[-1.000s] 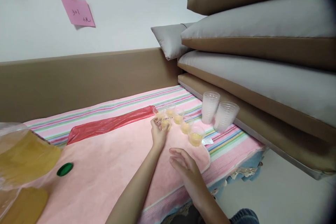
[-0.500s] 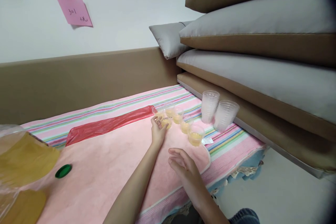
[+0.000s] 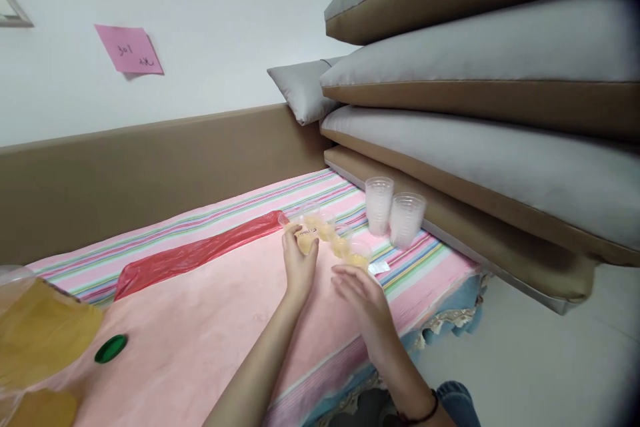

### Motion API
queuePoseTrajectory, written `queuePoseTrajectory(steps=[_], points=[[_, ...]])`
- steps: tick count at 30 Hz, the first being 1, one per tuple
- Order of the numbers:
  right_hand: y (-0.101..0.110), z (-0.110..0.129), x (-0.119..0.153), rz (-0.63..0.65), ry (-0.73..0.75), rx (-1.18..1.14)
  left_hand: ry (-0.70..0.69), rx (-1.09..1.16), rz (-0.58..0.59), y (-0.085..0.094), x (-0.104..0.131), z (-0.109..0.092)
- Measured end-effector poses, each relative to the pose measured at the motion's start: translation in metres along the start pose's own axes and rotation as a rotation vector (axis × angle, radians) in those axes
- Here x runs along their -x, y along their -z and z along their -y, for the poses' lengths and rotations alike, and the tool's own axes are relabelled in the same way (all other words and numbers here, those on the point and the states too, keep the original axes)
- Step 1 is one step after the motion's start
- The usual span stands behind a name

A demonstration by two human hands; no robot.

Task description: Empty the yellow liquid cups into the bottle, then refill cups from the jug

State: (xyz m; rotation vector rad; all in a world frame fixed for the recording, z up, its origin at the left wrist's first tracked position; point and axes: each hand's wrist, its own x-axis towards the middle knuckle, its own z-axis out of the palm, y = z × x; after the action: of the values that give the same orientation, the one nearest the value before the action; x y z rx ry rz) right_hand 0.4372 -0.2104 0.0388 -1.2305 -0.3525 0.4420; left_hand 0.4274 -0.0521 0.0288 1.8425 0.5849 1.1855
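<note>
Several clear plastic cups holding yellow liquid stand in a cluster at the far right corner of the pink cloth [image 3: 200,320]. My left hand [image 3: 300,260] has its thumb and fingers around the near side of one cup [image 3: 307,241] in this cluster. Just short of the nearest right cup [image 3: 359,256] is my right hand [image 3: 357,287], its fingers spread and slightly curled, with nothing seen in it; its fingertips overlap the lower edge of that cup. Two stacks of clear cups [image 3: 379,207] [image 3: 407,220] stand behind to the right.
A red plastic bag [image 3: 200,250] lies along the cloth's back edge. To the left are a green cap [image 3: 111,349] and large clear containers of yellow liquid [image 3: 45,327]. Stacked grey and brown cushions [image 3: 475,147] rise at the right. A pink note [image 3: 130,50] is on the wall.
My right hand has moved forward to the near right cup. My left hand has its thumb and fingers more clearly around a cup. The camera view has shifted slightly.
</note>
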Motion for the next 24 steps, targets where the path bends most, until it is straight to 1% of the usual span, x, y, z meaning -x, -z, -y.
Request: queuePoseTrajectory(steps=[1, 3, 5, 6, 7, 9, 11, 13, 16, 19, 24], points=[[0.009, 0.006, -0.006, -0.062, 0.054, -0.002, -0.052, 0.000, 0.041, -0.006, 0.000, -0.015], [0.030, 0.017, -0.019, -0.240, 0.174, 0.021, -0.145, -0.004, 0.135, -0.022, -0.001, -0.045], [0.050, 0.024, -0.030, -0.426, 0.303, 0.083, -0.227, -0.023, 0.236, -0.043, -0.005, -0.071], [0.058, 0.026, -0.035, -0.492, 0.346, 0.112, -0.260, -0.033, 0.287, -0.054, -0.006, -0.082], [0.064, 0.027, -0.038, -0.529, 0.366, 0.134, -0.287, -0.040, 0.337, -0.066, -0.008, -0.090], [0.071, 0.029, -0.042, -0.549, 0.352, 0.139, -0.317, -0.055, 0.422, -0.090, -0.010, -0.100], [0.073, 0.029, -0.044, -0.549, 0.329, 0.122, -0.320, -0.068, 0.473, -0.113, -0.011, -0.102], [0.073, 0.030, -0.044, -0.547, 0.317, 0.108, -0.302, -0.080, 0.491, -0.132, -0.012, -0.099], [0.074, 0.032, -0.045, -0.544, 0.300, 0.087, -0.260, -0.090, 0.484, -0.150, -0.013, -0.092], [0.079, 0.034, -0.046, -0.549, 0.283, 0.077, -0.239, -0.090, 0.472, -0.158, -0.012, -0.088], [0.086, 0.036, -0.045, -0.575, 0.287, 0.078, -0.235, -0.084, 0.452, -0.159, -0.007, -0.085]])
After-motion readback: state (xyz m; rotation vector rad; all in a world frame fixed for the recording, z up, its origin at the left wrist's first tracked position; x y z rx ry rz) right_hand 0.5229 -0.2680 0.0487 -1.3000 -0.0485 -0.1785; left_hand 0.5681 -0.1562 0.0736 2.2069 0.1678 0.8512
